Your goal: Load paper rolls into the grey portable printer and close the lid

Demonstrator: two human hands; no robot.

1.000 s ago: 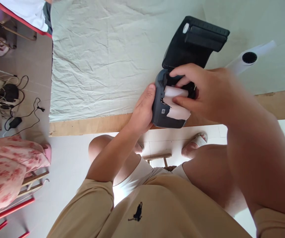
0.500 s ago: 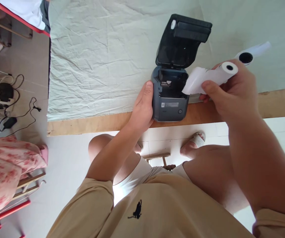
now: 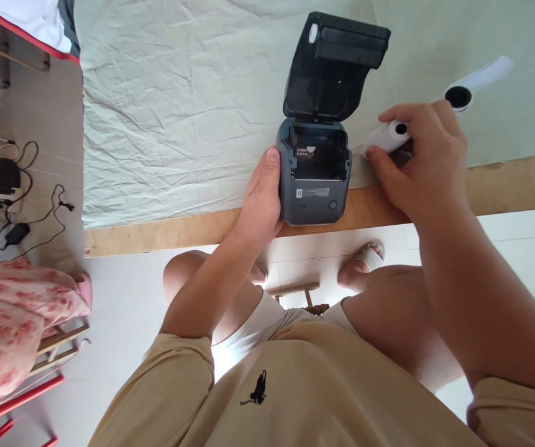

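The right hand [image 3: 428, 158], at right of centre in the frame, is curved around a small white paper roll [image 3: 385, 138]. Its thumb lies at the lower left end of the roll, and its forefinger is arched over the upper side; I cannot tell if the roll is pinched firmly. The dark hole of its core is turned towards the viewer.

The left hand [image 3: 265, 195], near the middle of the frame, clasps the left side of a dark grey printer [image 3: 316, 205]. The thumb points upward along this side, while the other fingers are hidden. The printer is at the centre, with its black lid [image 3: 327, 74] standing open toward the top. The compartment holds no roll, and a small label is seen on its inner wall.

To the upper right of the right hand is a larger white roll [image 3: 465, 82] with a wide black core, and a strip of paper extends from it. A wrinkled pale green cloth [image 3: 164, 124] covers the counter [image 3: 155, 237], except its bare wooden edge. At far left, black cables and a pink flowered fabric [image 3: 10, 316] are visible.
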